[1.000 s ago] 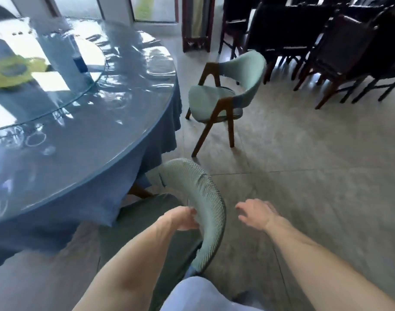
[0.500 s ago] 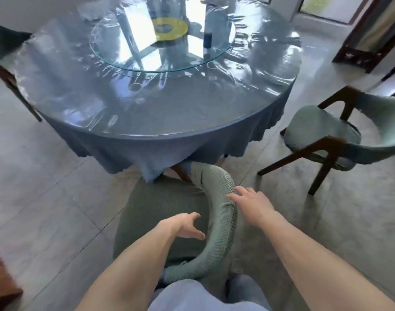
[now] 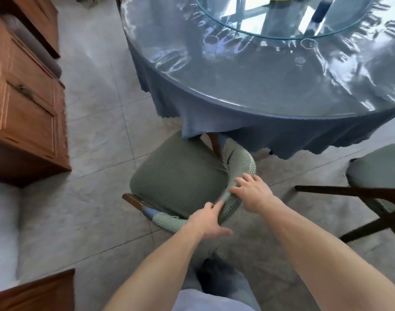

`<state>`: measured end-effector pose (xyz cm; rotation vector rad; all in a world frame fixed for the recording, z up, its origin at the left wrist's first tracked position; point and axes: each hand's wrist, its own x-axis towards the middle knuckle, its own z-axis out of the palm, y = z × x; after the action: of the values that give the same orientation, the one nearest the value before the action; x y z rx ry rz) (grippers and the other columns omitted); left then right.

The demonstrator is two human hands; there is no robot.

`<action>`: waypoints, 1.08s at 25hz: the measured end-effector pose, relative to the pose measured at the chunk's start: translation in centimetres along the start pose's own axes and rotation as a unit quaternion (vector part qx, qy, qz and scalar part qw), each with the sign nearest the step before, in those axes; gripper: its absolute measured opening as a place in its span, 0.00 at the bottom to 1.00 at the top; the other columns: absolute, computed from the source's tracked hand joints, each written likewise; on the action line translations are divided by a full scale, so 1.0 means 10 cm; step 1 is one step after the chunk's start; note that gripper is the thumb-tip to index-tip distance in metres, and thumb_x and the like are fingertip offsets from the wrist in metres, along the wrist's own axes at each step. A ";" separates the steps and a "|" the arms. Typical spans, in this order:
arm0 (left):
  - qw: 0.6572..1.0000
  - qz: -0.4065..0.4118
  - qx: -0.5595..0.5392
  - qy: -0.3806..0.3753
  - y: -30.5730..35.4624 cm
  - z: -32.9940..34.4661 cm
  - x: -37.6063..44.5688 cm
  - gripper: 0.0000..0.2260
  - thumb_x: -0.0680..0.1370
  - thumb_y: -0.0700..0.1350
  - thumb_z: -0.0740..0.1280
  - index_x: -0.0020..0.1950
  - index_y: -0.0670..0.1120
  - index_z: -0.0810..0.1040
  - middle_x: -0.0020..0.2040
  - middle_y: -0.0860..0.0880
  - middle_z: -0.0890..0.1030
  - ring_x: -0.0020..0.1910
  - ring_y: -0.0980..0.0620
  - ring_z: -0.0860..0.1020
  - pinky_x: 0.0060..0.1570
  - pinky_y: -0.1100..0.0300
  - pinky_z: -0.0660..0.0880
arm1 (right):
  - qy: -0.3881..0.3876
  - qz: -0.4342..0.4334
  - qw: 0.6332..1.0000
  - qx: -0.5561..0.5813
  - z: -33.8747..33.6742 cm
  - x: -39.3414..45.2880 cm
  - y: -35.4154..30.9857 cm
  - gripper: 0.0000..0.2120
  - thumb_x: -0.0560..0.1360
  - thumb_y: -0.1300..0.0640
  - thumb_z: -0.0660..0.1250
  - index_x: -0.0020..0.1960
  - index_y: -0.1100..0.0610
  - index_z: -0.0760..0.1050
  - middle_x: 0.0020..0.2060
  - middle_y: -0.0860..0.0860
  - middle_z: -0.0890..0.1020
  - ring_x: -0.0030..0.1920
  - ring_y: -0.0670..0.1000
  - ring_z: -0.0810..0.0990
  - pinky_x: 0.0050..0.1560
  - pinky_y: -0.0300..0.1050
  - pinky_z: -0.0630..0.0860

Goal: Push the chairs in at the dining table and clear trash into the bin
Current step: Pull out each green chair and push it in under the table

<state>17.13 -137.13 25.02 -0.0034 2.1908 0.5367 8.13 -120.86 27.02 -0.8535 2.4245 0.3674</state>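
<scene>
A green upholstered chair (image 3: 178, 178) stands right in front of me, its seat turned sideways to the round dining table (image 3: 270, 86), which wears a blue cloth under clear plastic. The chair's curved backrest (image 3: 241, 167) runs from the table edge down toward me. My left hand (image 3: 208, 221) grips the lower part of that backrest. My right hand (image 3: 252, 191) lies over the backrest a little higher, fingers curled on it. A second green chair (image 3: 376, 173) stands at the right, pulled away from the table.
A wooden cabinet (image 3: 23, 104) lines the left side, with another wooden edge (image 3: 35, 290) at the bottom left. A glass turntable (image 3: 281, 16) with a dark bottle (image 3: 320, 10) sits on the table. Grey floor tiles lie between cabinet and chair.
My view has swung left around the table. Both hands have closed onto the near chair's backrest, and the chair has turned so its seat faces left.
</scene>
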 end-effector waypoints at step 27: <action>0.978 0.050 0.181 0.092 -2.01 -0.27 -0.73 0.34 0.78 0.43 0.61 0.78 0.67 0.50 0.52 0.43 0.81 0.52 0.41 0.79 0.43 0.53 0.70 | -0.034 -0.023 0.997 -0.066 -0.38 0.68 -1.89 0.18 0.72 0.42 0.64 0.62 0.41 0.74 0.55 0.47 0.79 0.58 0.54 0.75 0.55 0.52 0.69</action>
<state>23.54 -157.74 24.41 0.2624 2.4520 0.1914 14.31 -140.20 24.88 -0.9366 2.3350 0.5358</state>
